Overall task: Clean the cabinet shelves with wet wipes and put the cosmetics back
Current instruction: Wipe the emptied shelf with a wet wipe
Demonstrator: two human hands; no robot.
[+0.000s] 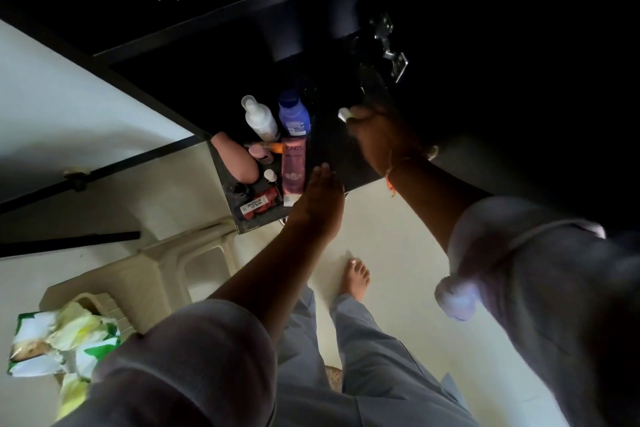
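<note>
On the dark shelf (332, 152), bottles crowd left (right hand (375, 135) fingers pinching a white object (343, 113)).

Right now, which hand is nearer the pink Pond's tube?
Left. The left hand lies open just beside the pink Pond's tube, at its right edge. The right hand is farther right, deeper on the dark shelf, gripping something small and white.

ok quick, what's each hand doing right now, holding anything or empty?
Left hand: open, flat, empty, at the shelf's front edge beside the pink tube.
Right hand: closed on a small white object; what it is cannot be told.
</note>
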